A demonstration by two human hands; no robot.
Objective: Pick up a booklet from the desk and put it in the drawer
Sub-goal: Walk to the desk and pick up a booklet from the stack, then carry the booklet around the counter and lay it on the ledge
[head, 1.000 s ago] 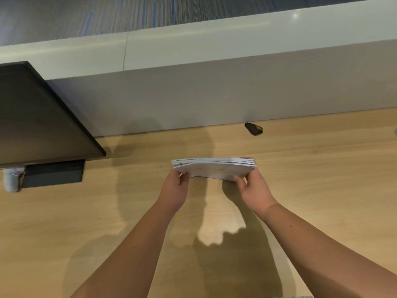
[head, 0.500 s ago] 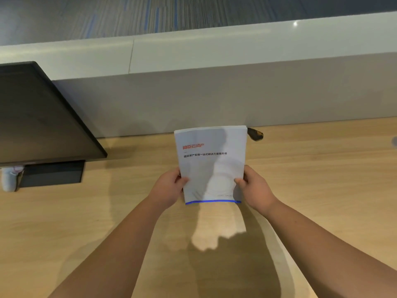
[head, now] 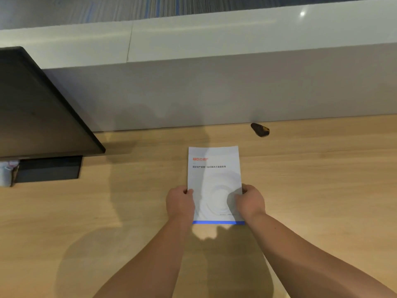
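Booklet (head: 214, 179) lowered nearer desk (head: 322, 190), both hands gripping its side edges

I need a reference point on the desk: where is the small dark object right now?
In the head view the small dark object lies on the wooden desk against the grey partition, beyond and right of the booklet.

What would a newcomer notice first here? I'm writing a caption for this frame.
First, the white booklet with red lettering and a blue bottom stripe, at centre, gripped by the left hand and right hand on its side edges. Next, the dark monitor at left over the wooden desk, and a small dark object near the grey partition.
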